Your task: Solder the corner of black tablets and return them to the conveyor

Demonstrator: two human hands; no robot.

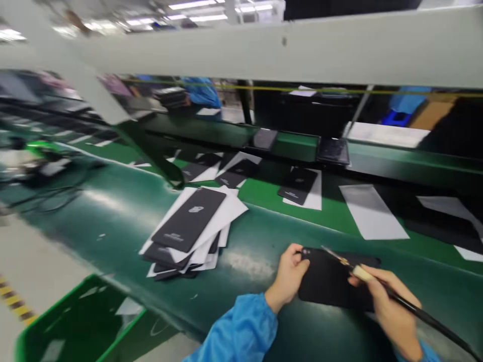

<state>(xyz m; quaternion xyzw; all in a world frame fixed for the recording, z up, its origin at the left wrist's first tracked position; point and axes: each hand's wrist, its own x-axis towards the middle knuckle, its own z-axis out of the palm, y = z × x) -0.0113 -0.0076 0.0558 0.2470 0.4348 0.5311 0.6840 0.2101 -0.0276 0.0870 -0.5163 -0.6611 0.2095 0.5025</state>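
Head view. The right hand (392, 299) is gripping a pen-like tool (362, 273) with a pale collar and dark cord; its thin tip is pointing up-left over a black panel (328, 281). Cannot tell if the tip is touching. The left hand (289, 274) is pinching the panel's far left corner, thumb on top. The panel is lying flat on the green bench (256, 226), directly before the person. Lower left, a green bin (136, 329) is standing beside the bench edge. Left of the hands, a stack (192, 216) of dark panels and white sheets is sitting askew. Farther, a green strip (260, 192) is carrying more panels, most overlapping sheets. Behind it, a pale beam (226, 55) is crossing the view; ceiling lights (209, 18) are glowing beyond.
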